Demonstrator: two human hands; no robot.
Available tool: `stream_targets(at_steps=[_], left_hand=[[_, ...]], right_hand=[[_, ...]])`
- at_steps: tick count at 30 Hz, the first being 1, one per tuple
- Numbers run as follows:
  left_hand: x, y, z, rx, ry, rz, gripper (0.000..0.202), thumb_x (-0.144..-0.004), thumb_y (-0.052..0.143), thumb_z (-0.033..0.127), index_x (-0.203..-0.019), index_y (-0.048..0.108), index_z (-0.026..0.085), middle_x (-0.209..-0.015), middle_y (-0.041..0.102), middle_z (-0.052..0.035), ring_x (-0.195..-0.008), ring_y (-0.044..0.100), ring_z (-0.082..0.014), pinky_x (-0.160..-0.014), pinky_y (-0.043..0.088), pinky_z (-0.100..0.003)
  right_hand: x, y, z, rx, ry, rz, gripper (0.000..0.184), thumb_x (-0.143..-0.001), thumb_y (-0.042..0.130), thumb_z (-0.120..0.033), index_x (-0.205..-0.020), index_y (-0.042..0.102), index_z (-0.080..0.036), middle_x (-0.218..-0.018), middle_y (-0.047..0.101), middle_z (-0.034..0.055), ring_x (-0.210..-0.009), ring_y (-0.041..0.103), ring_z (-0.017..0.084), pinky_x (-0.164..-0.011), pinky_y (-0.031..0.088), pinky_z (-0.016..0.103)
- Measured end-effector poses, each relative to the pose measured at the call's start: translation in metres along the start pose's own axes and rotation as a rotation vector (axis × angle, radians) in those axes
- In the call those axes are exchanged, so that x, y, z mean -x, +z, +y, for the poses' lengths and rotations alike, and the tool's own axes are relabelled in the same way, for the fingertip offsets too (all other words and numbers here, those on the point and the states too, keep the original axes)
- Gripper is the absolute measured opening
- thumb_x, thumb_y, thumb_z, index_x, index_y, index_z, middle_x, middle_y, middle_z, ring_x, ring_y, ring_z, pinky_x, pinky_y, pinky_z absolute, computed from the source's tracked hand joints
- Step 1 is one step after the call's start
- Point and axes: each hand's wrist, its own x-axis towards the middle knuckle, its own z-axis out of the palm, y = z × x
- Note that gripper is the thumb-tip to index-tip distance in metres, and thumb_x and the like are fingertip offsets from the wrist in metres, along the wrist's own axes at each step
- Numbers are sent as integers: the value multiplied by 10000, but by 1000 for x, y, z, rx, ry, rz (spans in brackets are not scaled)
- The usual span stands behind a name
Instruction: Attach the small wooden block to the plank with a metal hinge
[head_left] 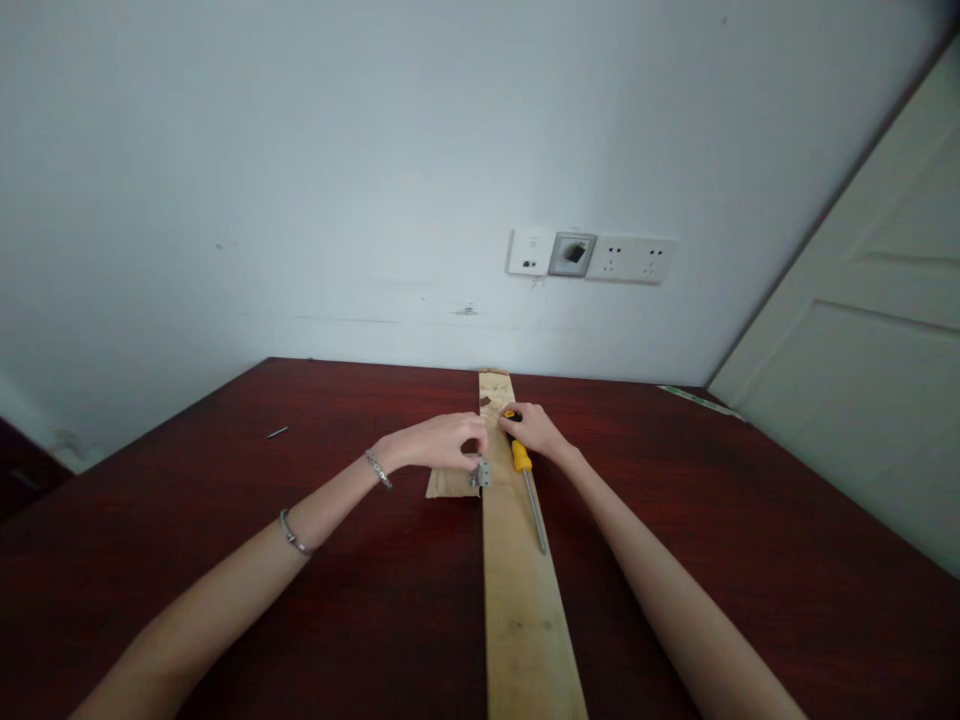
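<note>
A long pale wooden board [517, 590] runs from the near edge of view toward the wall. At its left edge sits a small grey metal hinge [485, 474], with tan cardboard or thin wood [448, 484] lying flat to its left. Just above the hinge, my left hand [448, 440] is closed in a pinch; what its fingertips hold, if anything, is hidden. My right hand [538, 430] rests over the board's right side, gripping the yellow and black handle of a screwdriver [523, 457]. The screwdriver's metal shaft points back toward me, along the board.
Everything lies on a dark red wooden table [360, 620]. A small thin metal piece [277, 432] lies at the far left. Behind the table is a white wall with sockets [630, 260]. A strip [701, 401] lies along the back right edge, near a white door [877, 330].
</note>
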Motion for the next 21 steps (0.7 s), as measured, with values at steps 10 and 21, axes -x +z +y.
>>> stream_targets(at_steps=[10, 21], left_hand=[[80, -72, -76, -114, -344, 213, 118, -732, 559, 213, -819, 614, 156, -902, 632, -45, -836, 565, -162, -783, 408, -267], [241, -94, -159, -193, -984, -76, 74, -521, 570, 154, -593, 585, 164, -565, 559, 11, -542, 452, -116, -534, 325, -227]], right_hand=[[0, 1, 1, 2, -21, -27, 286, -791, 495, -318, -904, 720, -182, -955, 728, 86, -910, 648, 242, -783, 436, 272], [-2, 7, 4, 56, 2, -33, 284, -806, 483, -339, -909, 718, -217, -969, 726, 79, -931, 656, 259, -810, 444, 296]])
